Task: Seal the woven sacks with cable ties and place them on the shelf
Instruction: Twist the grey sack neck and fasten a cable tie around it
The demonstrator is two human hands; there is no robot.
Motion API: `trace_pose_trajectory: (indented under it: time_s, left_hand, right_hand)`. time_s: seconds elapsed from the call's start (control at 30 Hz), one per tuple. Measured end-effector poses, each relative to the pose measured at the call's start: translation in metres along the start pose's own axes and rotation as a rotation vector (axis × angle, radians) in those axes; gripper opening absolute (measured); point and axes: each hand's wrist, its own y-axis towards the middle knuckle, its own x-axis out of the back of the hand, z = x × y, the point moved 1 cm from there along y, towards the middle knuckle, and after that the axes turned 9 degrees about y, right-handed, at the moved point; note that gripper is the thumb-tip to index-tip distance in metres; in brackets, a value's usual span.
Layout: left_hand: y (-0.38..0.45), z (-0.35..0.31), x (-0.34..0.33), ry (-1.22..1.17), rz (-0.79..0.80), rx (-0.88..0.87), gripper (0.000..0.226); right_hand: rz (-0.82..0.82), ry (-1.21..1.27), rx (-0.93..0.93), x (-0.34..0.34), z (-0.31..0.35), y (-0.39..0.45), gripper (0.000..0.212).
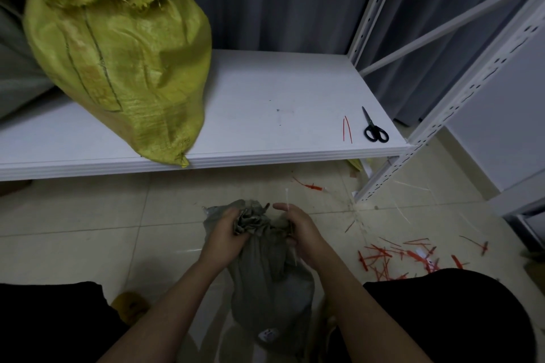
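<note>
A grey woven sack (271,283) stands on the tiled floor between my knees, its mouth bunched together at the top. My left hand (227,239) squeezes the gathered neck from the left. My right hand (303,236) holds a white cable tie (287,200) against the right side of the neck; the tie's end sticks up above my fingers. A full yellow woven sack (118,53) leans on the white shelf board (265,115), its mouth frayed and gathered at the top.
Black scissors (374,127) and two red cable ties (347,129) lie at the shelf's right front corner. Several red tie offcuts (395,256) litter the floor to my right. A white perforated shelf post (442,115) rises at the right. A yellow slipper (129,306) lies lower left.
</note>
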Motion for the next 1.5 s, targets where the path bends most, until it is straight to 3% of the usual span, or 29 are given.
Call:
trace_pose_trajectory:
  time_s: [0.07,0.23,0.37,0.53,0.73,0.8,0.9,1.07,1.17,1.23,1.3,1.4,1.43,1.5]
  left_hand:
    - [0.000,-0.003,0.003,0.013,-0.017,-0.014,0.031]
    - [0.000,-0.011,0.009,-0.057,-0.072,-0.001,0.030]
    - [-0.002,-0.014,0.013,-0.074,-0.034,-0.013,0.035]
    - [-0.001,0.004,0.012,-0.006,0.007,0.034,0.036]
    - [-0.003,0.007,-0.003,-0.099,0.265,-0.038,0.063]
    - [-0.001,0.009,-0.008,-0.058,0.322,-0.039,0.056]
    - [0.005,0.012,-0.011,0.053,0.287,-0.044,0.032]
    - [0.014,0.016,-0.013,0.193,0.199,-0.042,0.025]
    - [0.015,0.010,-0.011,0.336,0.083,-0.024,0.022]
    - [0.016,0.005,-0.008,0.394,0.039,-0.026,0.026]
    - [0.016,0.000,-0.006,0.310,0.031,-0.031,0.029]
    - [0.013,-0.011,-0.005,0.017,0.189,0.120,0.033]
    - [0.012,-0.016,-0.005,-0.021,0.234,0.140,0.032]
    - [0.011,-0.025,-0.004,0.011,0.251,0.108,0.031]
  right_hand:
    - [-0.040,-0.123,0.066,-0.002,0.000,0.001,0.018]
    - [0.061,-0.335,0.183,-0.013,-0.009,-0.001,0.012]
    - [-0.033,-0.359,0.296,-0.015,-0.010,0.002,0.010]
    - [-0.132,0.174,0.091,-0.013,-0.009,0.001,0.015]
    - [-0.050,-0.026,-0.069,-0.024,-0.012,0.002,0.018]
    - [-0.014,-0.117,-0.099,-0.027,-0.012,0.001,0.015]
    - [0.030,-0.177,-0.085,-0.025,-0.010,0.000,0.015]
    - [-0.044,-0.247,0.168,-0.010,0.001,-0.006,0.013]
    - [-0.123,-0.257,0.241,0.002,-0.002,-0.013,0.027]
    - [-0.030,-0.299,0.271,0.005,-0.009,-0.018,0.042]
    - [0.056,-0.385,0.264,0.004,-0.023,-0.016,0.070]
    - [0.072,-0.475,0.280,-0.009,-0.039,-0.007,0.106]
    - [0.060,-0.457,0.307,-0.014,-0.045,-0.002,0.106]
    - [0.007,-0.364,0.357,-0.023,-0.049,0.004,0.083]
